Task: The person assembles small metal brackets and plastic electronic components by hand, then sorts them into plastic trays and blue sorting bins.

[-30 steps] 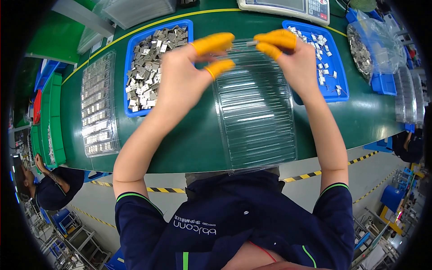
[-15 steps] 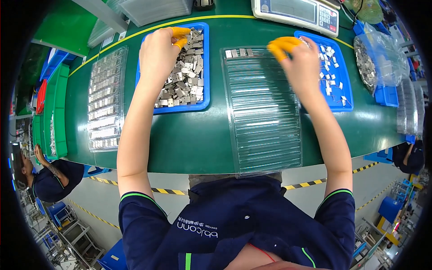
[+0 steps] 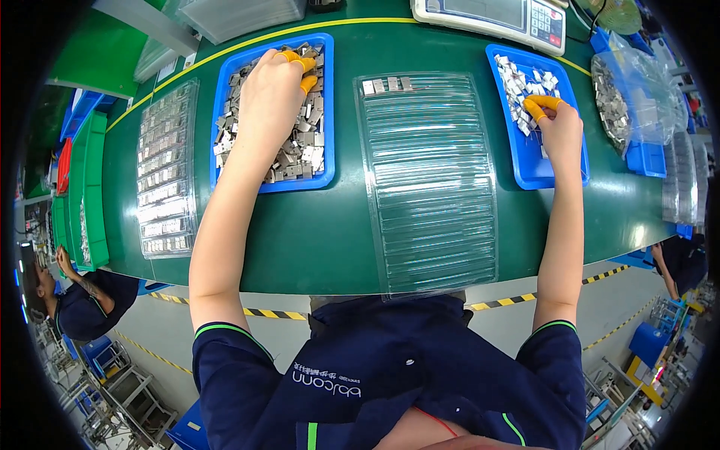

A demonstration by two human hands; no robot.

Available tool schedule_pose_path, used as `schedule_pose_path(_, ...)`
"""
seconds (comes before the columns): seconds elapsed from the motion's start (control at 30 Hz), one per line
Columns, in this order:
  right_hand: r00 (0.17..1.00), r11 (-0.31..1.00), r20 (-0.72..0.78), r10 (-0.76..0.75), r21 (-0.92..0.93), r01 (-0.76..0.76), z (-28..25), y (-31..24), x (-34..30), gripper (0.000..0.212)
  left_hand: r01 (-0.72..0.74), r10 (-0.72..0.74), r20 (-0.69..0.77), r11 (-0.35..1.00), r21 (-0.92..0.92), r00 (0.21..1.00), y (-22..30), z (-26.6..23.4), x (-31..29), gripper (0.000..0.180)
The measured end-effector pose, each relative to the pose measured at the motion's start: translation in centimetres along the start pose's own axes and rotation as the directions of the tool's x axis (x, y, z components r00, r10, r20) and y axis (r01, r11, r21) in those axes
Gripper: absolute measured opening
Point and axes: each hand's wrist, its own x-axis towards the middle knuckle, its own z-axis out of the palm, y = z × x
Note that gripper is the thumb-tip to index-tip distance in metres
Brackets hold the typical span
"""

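My left hand (image 3: 270, 88), in yellow finger cots, bends over a blue tray (image 3: 328, 169) heaped with small silvery metal parts (image 3: 289, 161). Its fingers are drawn together among them; the tips' grip is hidden. On the right, my right hand (image 3: 559, 127) reaches into another blue tray (image 3: 536, 180) holding small white connectors (image 3: 514, 82). Yellow-covered thumb and fingers pinch down at the connectors, but what lies between them is too small to make out. Between the trays lies a clear ribbed plastic tray (image 3: 431, 187), with several metal parts (image 3: 386, 85) in its far left corner.
A filled clear tray (image 3: 166, 172) lies at the left, beside green bins (image 3: 91, 187). A white scale (image 3: 491, 21) and a clear plastic box (image 3: 240, 19) stand at the back. At the right are a bag of metal parts (image 3: 609, 101) and stacked clear trays (image 3: 675, 176). Other people sit at both sides.
My right hand has gone from over the clear tray's far right corner rightward and down into the tray of white connectors. My left hand stays over the metal parts, shifted slightly.
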Motion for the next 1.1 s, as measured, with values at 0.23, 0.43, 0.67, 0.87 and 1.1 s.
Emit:
schedule_pose_path(0.23, 0.984, 0.988, 0.141, -0.105, 0.128, 0.087, -1.2, -0.5, -0.5, 0.02, 0.077, -0.074, 0.046, 0.995, -0.06, 0.996, -0.6, -0.3, 0.2, 0.015)
schedule_pose_path(0.43, 0.988, 0.988, 0.145, -0.043, 0.151, 0.021, -0.7, 0.4, 0.0, 0.022, 0.176, -0.159, 0.091, 0.957, -0.229, 0.983, -0.7, -1.1, 0.4, 0.013)
schedule_pose_path(0.67, 0.954, 0.994, 0.293, -0.065, 0.098, 0.038, -2.8, -2.2, -1.1, 0.026, 0.16, -0.159, 0.039, 0.885, -0.437, 0.986, -1.2, -1.8, 0.7, 0.016)
schedule_pose_path(0.87, 0.982, 0.982, 0.176, -0.073, 0.187, 0.039, -1.6, 0.0, -0.4, 0.023, 0.227, -0.231, 0.089, 0.682, -0.696, 0.969, 0.8, -2.1, 0.5, 0.018)
schedule_pose_path(1.1, 0.99, 0.993, -0.131, -0.053, 0.096, 0.066, -2.9, -0.9, -0.6, 0.017, 0.33, -0.089, 0.32, 0.377, -0.866, 0.943, 2.9, -2.0, 0.0, 0.026)
